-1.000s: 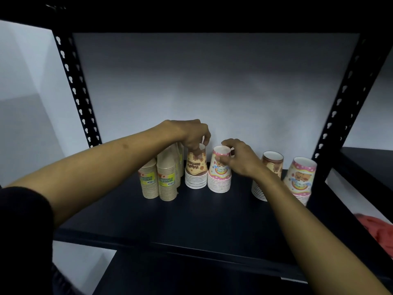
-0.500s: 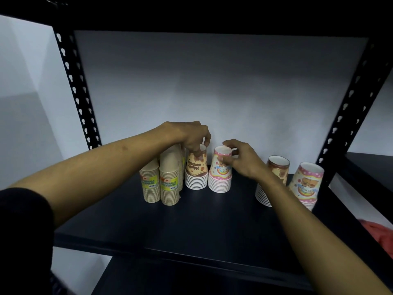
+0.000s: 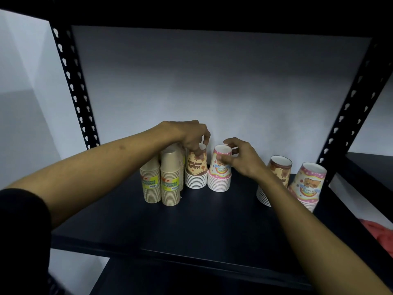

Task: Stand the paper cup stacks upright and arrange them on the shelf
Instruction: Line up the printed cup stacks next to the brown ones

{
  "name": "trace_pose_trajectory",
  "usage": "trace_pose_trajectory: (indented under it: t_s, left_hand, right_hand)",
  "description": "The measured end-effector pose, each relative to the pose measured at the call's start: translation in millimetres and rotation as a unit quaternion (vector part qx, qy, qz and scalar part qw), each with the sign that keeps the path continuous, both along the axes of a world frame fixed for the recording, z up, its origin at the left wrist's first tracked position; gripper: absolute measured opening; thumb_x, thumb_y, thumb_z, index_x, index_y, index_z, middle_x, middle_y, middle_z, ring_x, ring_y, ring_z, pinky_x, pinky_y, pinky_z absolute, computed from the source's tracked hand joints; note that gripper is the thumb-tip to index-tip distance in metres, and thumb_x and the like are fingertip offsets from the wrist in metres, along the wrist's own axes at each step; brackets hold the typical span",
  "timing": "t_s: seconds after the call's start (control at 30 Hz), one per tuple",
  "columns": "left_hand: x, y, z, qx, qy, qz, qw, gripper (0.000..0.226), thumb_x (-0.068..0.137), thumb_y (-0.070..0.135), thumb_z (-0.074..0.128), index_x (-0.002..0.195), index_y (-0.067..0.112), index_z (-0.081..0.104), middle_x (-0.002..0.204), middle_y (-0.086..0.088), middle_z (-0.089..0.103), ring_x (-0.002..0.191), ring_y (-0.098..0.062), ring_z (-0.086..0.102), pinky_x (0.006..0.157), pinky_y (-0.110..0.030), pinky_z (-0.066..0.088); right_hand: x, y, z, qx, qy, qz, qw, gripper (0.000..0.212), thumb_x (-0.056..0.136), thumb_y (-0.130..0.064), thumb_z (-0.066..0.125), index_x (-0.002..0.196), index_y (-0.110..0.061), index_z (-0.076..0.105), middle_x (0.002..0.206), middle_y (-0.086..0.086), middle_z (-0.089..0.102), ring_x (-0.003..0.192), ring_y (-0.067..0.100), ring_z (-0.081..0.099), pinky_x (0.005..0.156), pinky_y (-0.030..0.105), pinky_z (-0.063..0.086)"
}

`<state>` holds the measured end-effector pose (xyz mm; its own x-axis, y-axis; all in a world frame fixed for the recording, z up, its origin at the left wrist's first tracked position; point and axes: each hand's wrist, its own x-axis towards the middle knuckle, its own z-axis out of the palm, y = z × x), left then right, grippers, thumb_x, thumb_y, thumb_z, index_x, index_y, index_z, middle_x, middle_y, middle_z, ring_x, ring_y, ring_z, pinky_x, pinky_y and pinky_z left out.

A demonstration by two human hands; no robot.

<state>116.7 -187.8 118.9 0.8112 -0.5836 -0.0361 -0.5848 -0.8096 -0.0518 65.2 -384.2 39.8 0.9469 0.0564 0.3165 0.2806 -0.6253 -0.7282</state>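
Note:
Several paper cup stacks stand rim-down on the black shelf (image 3: 191,226). Two plain tan stacks (image 3: 170,184) are at the left, with another partly hidden behind them. My left hand (image 3: 191,137) grips the top of a brown birthday-print stack (image 3: 196,173). Beside it stands a pink birthday-print stack (image 3: 220,173); my right hand (image 3: 242,158) pinches its upper wall with thumb and fingers. Farther right, a second brown stack (image 3: 278,169) and a second pink stack (image 3: 308,184) stand slightly tilted, apart from the others.
Black perforated uprights (image 3: 72,86) frame the shelf on both sides, and an upper shelf (image 3: 191,11) hangs overhead. A white wall closes the back. A red cloth (image 3: 380,235) lies lower right. The shelf's front half is bare.
Both hands stay on the two middle stacks. The view has shifted slightly; my right hand's fingers have eased a little on the pink stack.

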Motion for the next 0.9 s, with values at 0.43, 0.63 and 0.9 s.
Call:
trace_pose_trajectory:
  t_s: [0.43, 0.63, 0.9]
  left_hand:
    - [3.4, 3.0, 1.3, -0.003, 0.027, -0.006, 1.000, 0.048, 0.075, 0.038, 0.086, 0.115, 0.022, 0.064, 0.110, 0.001, 0.063, 0.097, -0.022, 0.065, 0.085, -0.035, 0.057]
    - [4.7, 3.3, 0.0, -0.006, 0.029, -0.007, 1.000, 0.048, 0.075, 0.039, 0.085, 0.114, 0.022, 0.063, 0.112, 0.000, 0.065, 0.096, -0.022, 0.064, 0.081, -0.032, 0.055]
    - [3.6, 4.3, -0.8, -0.014, 0.023, -0.011, 1.000, 0.047, 0.076, 0.041, 0.085, 0.114, 0.022, 0.064, 0.109, 0.002, 0.063, 0.095, -0.020, 0.063, 0.077, -0.029, 0.052]
  right_hand:
    - [-0.3, 0.9, 2.4, 0.001, 0.007, 0.009, 1.000, 0.055, 0.083, -0.024, 0.079, 0.131, -0.015, 0.056, 0.115, -0.001, 0.058, 0.099, 0.019, 0.060, 0.078, 0.026, 0.052]
    - [0.0, 1.1, 3.0, 0.008, 0.015, 0.012, 1.000, 0.050, 0.083, -0.023, 0.079, 0.127, -0.013, 0.058, 0.116, 0.000, 0.060, 0.100, 0.018, 0.061, 0.079, 0.028, 0.054]
    - [0.3, 0.9, 1.0, 0.006, 0.015, 0.007, 1.000, 0.049, 0.083, -0.024, 0.079, 0.125, -0.013, 0.059, 0.116, 0.000, 0.060, 0.100, 0.019, 0.061, 0.076, 0.025, 0.052]
